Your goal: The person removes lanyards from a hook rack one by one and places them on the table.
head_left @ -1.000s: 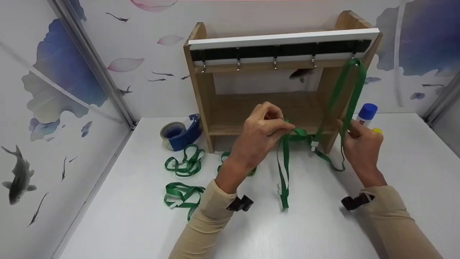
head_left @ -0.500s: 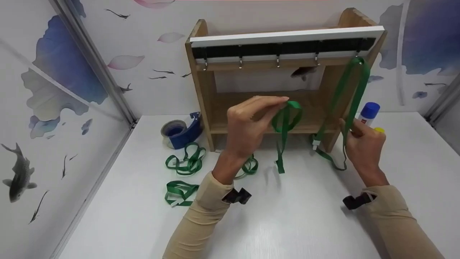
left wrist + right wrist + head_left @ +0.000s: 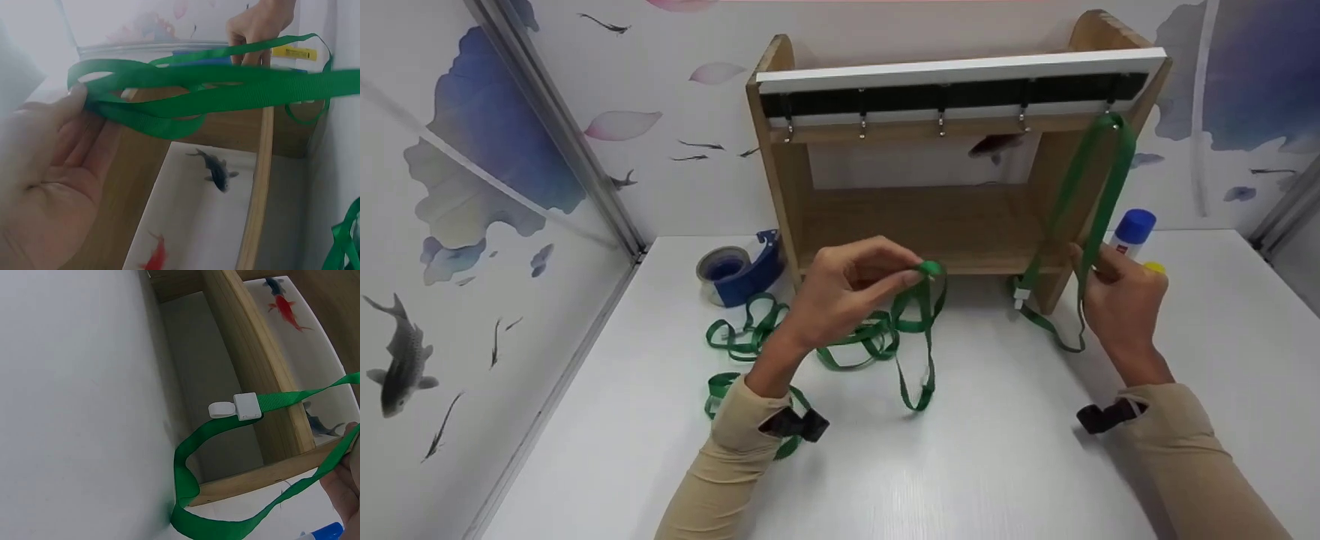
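Observation:
My left hand (image 3: pixel 840 289) pinches a green lanyard (image 3: pixel 931 268) between thumb and fingertips, before the wooden shelf. Its loops dangle low over the table; in the left wrist view its folded ribbon (image 3: pixel 225 93) leaves the fingertips sideways. Another green lanyard (image 3: pixel 1112 180) hangs from the rightmost hook of the rail. My right hand (image 3: pixel 1125 300) holds that hanging strap with curled fingers beside the shelf's right side, though the contact is partly hidden. A white buckle (image 3: pixel 247 406) shows on the hanging lanyard in the right wrist view.
A wooden shelf (image 3: pixel 915 217) carries a black-and-white hook rail (image 3: pixel 900 97) along its upper front. Coiled green lanyards (image 3: pixel 851 365) lie on the white table (image 3: pixel 960 480). A blue tape dispenser (image 3: pixel 750 281) stands left; a blue-capped glue stick (image 3: pixel 1135 225) stands right.
My left hand rose with its lanyard, then moved left and down, away from the hanging one, above the coiled lanyards. My right hand has stayed at the hanging strap.

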Available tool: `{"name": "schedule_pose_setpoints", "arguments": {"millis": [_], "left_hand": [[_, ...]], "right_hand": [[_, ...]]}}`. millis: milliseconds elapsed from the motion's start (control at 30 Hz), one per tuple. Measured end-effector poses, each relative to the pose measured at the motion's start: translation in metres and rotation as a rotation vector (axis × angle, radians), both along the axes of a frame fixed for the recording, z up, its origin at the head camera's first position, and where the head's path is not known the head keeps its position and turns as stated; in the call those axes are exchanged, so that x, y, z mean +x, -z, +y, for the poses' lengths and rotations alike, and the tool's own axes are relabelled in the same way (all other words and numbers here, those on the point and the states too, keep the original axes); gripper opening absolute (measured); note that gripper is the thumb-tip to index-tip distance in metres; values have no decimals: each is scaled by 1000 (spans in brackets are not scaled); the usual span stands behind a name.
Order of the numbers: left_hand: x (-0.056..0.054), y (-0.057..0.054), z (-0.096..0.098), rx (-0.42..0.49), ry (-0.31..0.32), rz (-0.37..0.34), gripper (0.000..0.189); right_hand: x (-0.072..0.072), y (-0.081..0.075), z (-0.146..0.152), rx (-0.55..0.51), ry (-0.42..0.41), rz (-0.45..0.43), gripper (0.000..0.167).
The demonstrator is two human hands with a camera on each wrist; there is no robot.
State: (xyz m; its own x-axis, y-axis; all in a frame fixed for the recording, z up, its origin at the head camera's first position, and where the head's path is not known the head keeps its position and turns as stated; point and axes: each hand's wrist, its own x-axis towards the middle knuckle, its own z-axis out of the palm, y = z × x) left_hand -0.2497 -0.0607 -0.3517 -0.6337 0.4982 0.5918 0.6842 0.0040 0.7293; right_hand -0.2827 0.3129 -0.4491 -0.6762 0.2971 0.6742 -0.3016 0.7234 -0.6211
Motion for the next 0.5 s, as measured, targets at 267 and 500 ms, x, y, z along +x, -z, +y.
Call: {"name": "schedule_pose_setpoints", "arguments": {"millis": [267, 500], "left_hand": [[-2, 4, -20, -178, 112, -123, 20], [-1, 18, -7, -419, 322, -194, 22]], "right_hand": [[-1, 1, 1, -10, 15, -1, 30], [0, -1, 0, -7, 8, -7, 32]]}}
